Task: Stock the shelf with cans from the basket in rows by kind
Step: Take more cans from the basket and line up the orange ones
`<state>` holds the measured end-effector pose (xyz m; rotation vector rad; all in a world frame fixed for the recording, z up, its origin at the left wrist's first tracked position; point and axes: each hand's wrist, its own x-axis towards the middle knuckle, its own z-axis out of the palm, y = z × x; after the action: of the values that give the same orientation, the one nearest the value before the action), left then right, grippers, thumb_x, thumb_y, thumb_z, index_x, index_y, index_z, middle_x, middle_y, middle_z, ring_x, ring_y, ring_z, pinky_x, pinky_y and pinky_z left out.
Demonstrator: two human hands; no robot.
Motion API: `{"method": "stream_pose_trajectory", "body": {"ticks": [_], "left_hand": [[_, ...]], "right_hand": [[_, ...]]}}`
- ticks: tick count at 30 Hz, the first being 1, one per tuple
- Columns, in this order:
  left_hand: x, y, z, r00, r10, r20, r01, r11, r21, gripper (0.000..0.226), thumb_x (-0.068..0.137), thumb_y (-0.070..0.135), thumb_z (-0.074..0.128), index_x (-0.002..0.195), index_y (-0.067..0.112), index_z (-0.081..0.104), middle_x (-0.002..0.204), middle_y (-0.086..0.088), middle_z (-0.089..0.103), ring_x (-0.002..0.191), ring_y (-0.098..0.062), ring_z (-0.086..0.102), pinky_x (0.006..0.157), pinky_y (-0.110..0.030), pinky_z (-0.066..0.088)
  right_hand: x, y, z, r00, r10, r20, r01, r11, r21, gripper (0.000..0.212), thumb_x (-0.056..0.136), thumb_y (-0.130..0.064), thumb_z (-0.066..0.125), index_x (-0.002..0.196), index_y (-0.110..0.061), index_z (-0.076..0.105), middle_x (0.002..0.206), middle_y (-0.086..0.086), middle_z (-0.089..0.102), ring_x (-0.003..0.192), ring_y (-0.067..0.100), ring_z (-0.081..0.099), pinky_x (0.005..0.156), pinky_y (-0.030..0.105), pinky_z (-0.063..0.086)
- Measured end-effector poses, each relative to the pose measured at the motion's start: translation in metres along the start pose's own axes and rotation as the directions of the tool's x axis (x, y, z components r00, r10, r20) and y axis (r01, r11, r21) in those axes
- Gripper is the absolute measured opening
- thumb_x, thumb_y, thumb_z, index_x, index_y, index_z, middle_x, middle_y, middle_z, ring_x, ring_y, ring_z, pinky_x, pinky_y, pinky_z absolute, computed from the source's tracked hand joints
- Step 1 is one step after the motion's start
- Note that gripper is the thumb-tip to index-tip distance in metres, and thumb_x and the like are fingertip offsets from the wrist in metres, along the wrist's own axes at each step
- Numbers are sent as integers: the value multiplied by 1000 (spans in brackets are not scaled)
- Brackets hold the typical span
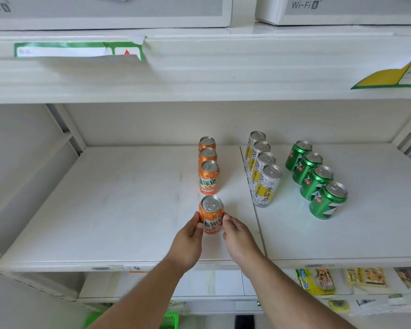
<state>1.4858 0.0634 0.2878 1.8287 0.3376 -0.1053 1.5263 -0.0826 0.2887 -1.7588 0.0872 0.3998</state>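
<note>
- Left hand [188, 236] and right hand [238, 236] both pinch the upright orange soda can [211, 215] at the white shelf [105, 210] front.
- Slide it straight back, snug against the orange can row [208, 166], label forward.

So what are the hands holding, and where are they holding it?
Both hands, left hand and right hand, hold the front orange can by its lower sides, standing upright on the shelf.

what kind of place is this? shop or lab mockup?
Probably a small shop or a stockroom set up like one. White metal shelving carries a price-tag strip, drink cans stand in rows by brand, and packaged snacks lie on the shelf below.
</note>
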Motion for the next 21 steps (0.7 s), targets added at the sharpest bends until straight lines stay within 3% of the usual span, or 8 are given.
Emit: {"method": "stream_pose_trajectory", "body": {"ticks": [4, 7, 10, 15, 21], "left_hand": [[21, 7, -3, 1000, -1, 1, 1, 1000, 18, 49, 108, 29, 38, 156, 22, 33, 153, 8, 45, 140, -8, 41, 120, -32, 30], [36, 14, -4, 1000, -6, -3, 6, 999, 51, 49, 108, 30, 37, 156, 22, 32, 153, 8, 44, 140, -7, 39, 115, -23, 30], [47, 21, -5, 1000, 1, -4, -1, 995, 101, 49, 108, 30, 35, 157, 22, 30, 152, 8, 44, 139, -7, 38, 107, -17, 28], [61, 26, -4, 1000, -14, -5, 14, 994, 105, 49, 108, 32, 34, 157, 25, 29, 152, 8, 44, 142, -12, 39, 115, -25, 30], [69, 27, -5, 1000, -22, 6, 22, 993, 115, 49, 108, 36, 34, 156, 28, 32, 151, 9, 46, 140, -12, 41, 117, -28, 32]], "right_hand": [[18, -10, 3, 1000, 1, -6, -1, 1000, 7, 32, 112, -32, 36, 99, -44, 63, 115, -9, 69, 118, 12, 61, 108, 32, 45], [33, -13, 3, 1000, 4, 8, -4, 1000, 23, 32, 111, -35, 36, 122, -34, 66, 121, -3, 69, 121, 14, 60, 108, 33, 45], [44, -20, 2, 1000, 21, 1, -21, 1000, 1, 42, 111, -39, 35, 138, -21, 63, 134, 3, 67, 113, 14, 58, 107, 36, 45], [57, -27, -2, 999, 35, 13, -34, 999, -33, 45, 111, -41, 33, 145, -24, 58, 141, 0, 64, 130, 18, 57, 111, 36, 44], [61, -33, -6, 999, 38, 14, -38, 998, -42, 46, 111, -41, 33, 146, -22, 57, 145, 2, 61, 132, 18, 55, 113, 36, 43]]}}
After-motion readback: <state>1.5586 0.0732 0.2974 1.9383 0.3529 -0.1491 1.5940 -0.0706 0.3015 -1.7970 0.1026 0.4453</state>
